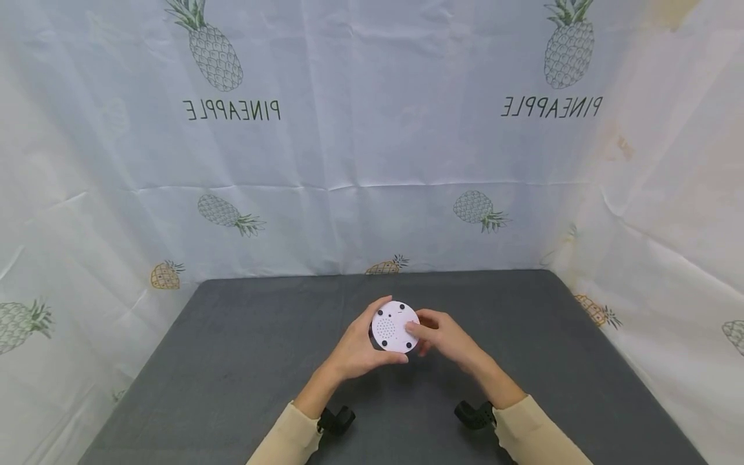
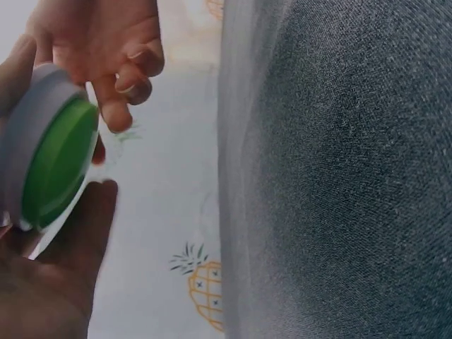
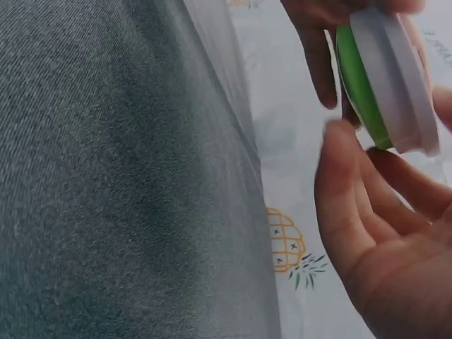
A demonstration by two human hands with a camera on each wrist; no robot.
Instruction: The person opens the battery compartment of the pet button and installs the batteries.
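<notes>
A round white sound button (image 1: 386, 334) with a green top is held up above the dark table, its underside facing the head camera. Speaker holes and small black feet show on that face. My left hand (image 1: 359, 349) grips it from the left, thumb along the lower rim and fingers along the upper. From the right, my right hand (image 1: 447, 336) has its thumb on the white underside and its fingers at the rim. The green dome (image 2: 60, 162) faces away from me and appears in both wrist views. In the right wrist view, the right fingers (image 3: 346, 191) curve below the rim.
The dark grey cloth-covered table (image 1: 261, 361) stretches out under both hands. White curtains (image 1: 372, 148) printed with pineapples hang behind it and on both sides. A black wrist camera mount (image 1: 337, 421) sits at the left wrist, another mount (image 1: 473, 415) at the right.
</notes>
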